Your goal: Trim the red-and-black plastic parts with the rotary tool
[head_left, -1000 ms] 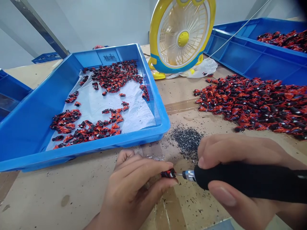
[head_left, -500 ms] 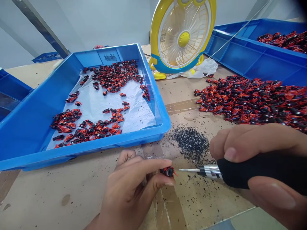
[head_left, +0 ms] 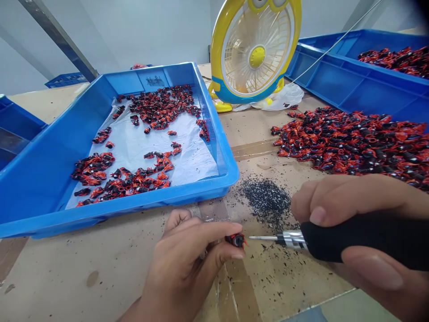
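Note:
Between thumb and forefinger, my left hand [head_left: 191, 259] pinches a small black-and-red part [head_left: 237, 240], its black round end turned to the right. My right hand [head_left: 362, 210] is wrapped round the black handle of an electric screwdriver [head_left: 328, 241]. The thin metal bit of the screwdriver points left and ends just short of the part, apart from it. Beneath and behind the bit lies a heap of black shavings [head_left: 266, 199] on the cardboard-covered table. My right palm is out of sight behind the handle.
A blue tray [head_left: 231, 167] lined with white sheet holds many such parts at the left. On the right a large pile of them [head_left: 355, 138] lies before another blue tray [head_left: 351, 82]. A yellow fan [head_left: 257, 57] stands at the back between them, near a crumpled plastic bag [head_left: 290, 95].
My right hand has shifted slightly left with the screwdriver, bringing the bit a touch closer to the part. My left hand has barely moved.

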Tool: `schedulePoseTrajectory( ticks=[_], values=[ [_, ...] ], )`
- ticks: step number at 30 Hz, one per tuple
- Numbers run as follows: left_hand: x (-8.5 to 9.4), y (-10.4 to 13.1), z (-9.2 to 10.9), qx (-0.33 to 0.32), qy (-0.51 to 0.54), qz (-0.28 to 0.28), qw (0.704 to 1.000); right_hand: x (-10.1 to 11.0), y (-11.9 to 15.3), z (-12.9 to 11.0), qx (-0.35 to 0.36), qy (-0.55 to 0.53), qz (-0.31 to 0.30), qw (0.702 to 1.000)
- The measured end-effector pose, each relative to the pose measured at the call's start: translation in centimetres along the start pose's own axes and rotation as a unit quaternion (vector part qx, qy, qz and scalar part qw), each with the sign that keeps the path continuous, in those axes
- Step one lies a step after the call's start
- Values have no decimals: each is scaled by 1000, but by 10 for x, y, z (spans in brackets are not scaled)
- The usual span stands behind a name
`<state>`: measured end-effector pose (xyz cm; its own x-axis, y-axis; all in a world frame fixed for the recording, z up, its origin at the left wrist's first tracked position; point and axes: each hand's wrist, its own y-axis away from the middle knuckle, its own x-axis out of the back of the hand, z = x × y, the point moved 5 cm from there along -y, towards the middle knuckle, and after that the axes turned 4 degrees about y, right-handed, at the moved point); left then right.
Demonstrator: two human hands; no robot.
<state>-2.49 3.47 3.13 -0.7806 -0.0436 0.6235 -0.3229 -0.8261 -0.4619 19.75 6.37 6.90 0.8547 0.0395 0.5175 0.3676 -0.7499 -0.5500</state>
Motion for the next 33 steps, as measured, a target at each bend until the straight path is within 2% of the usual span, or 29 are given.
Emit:
schedulePoseTrajectory(
  ticks=[6,13,18,25,33],
  values=[
    [-2,3,-4,35,10,14,999,1,-1,-1,8,30,-10,999],
    [-5,5,-6,70,10,-4,997,-3,-1,5,-17,14,6,1000],
    [-4,3,-6,65,2,-7,998,1,-1,1,-6,31,-3,999],
    [-5,5,-8,78,29,-4,996,8,5,-1,29,19,37,999],
    [-7,8,-9,97,48,-16,994,7,2,-1,22,24,17,999]
  ],
)
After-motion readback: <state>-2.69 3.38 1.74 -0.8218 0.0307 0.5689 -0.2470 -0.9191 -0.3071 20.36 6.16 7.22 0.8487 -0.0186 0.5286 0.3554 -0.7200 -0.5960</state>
